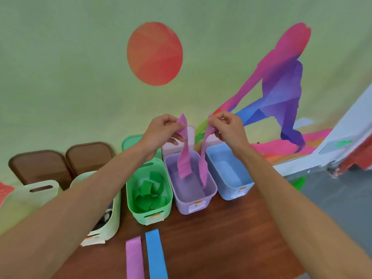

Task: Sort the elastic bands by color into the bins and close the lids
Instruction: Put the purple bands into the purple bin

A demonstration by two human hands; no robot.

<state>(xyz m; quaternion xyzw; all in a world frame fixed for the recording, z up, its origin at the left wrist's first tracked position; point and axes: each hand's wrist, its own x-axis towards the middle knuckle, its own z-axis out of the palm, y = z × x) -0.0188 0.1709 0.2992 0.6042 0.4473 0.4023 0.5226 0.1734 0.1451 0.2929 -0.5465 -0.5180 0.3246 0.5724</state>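
Filling most of the view, a green painted wall (80,67) carries a red-orange disc (154,53) and a pink-to-purple figure (281,81), with grey floor (332,198) at the right. Below it lies a dark brown wooden surface (221,238), crossed by two bare forearms. The left forearm (70,208) covers much of two cream plastic bins (40,190), so what is inside them is hard to make out. Next in the row stand a green plastic bin (149,216) holding folded green elastic bands (149,192), a lilac plastic bin (182,204) and a pale blue plastic bin (227,193). The small labels on their fronts are unreadable. All the bins are uncovered. Two brown rounded lids (40,166) lean on the wall behind the cream bins. A green lid (130,142) and a lilac lid (171,147) stand behind their bins, both partly hidden by the left wrist and hand. Above the lilac bin, the left grip (167,127) and right grip (227,125) are each closed in a pinch on the top of a pink elastic band strip (184,158). Both strips hang down into that bin; I cannot tell whether they belong to one band. Near the bottom edge, a flat pink band (134,258) and a flat blue band (156,254) lie side by side on the surface, cut off by the frame.
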